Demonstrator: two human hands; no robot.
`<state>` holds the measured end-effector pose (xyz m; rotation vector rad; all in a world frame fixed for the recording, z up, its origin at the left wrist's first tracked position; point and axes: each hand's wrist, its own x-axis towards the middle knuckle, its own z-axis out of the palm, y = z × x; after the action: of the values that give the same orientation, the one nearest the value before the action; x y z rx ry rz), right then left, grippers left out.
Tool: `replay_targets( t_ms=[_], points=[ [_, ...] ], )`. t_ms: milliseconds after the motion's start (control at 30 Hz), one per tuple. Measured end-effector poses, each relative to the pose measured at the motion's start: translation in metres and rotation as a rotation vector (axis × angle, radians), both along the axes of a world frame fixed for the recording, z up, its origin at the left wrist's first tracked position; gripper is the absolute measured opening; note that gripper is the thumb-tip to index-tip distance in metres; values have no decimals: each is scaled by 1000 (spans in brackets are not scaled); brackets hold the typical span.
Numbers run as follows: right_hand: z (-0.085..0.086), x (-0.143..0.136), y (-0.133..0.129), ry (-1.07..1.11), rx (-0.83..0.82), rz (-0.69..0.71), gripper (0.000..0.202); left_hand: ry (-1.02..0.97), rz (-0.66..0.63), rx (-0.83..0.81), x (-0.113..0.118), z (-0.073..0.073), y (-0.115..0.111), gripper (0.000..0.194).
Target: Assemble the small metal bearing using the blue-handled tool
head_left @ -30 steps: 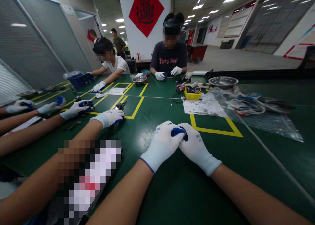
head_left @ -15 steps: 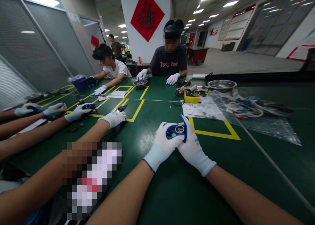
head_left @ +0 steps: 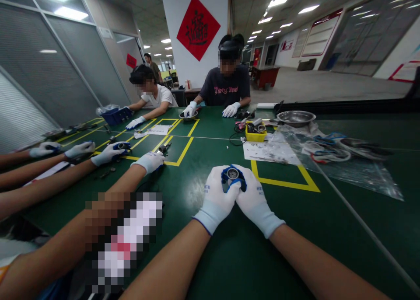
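One raised finger folded in! Left hand and right hand pinched the round part together, nearer than the yellow bin.

Half-hidden stuff, frame centre = clock centre
Gloved fingers cover the sides of the round metal part, pixelation blots out the slab at 7 o'clock, and the 3 o'clock bits are too tiny.
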<state>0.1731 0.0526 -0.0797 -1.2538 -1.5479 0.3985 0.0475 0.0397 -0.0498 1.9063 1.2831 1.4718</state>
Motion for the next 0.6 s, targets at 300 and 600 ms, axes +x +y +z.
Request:
replay_targets(
  t_ms=[300,600],
  points=[
    [8,0,1,67,-172,46,43,-56,53,-25,1,-7,3,34],
    [6,5,-1,181,-218,-51,43,-373,531,-171,-9,43,118,21]
  ],
)
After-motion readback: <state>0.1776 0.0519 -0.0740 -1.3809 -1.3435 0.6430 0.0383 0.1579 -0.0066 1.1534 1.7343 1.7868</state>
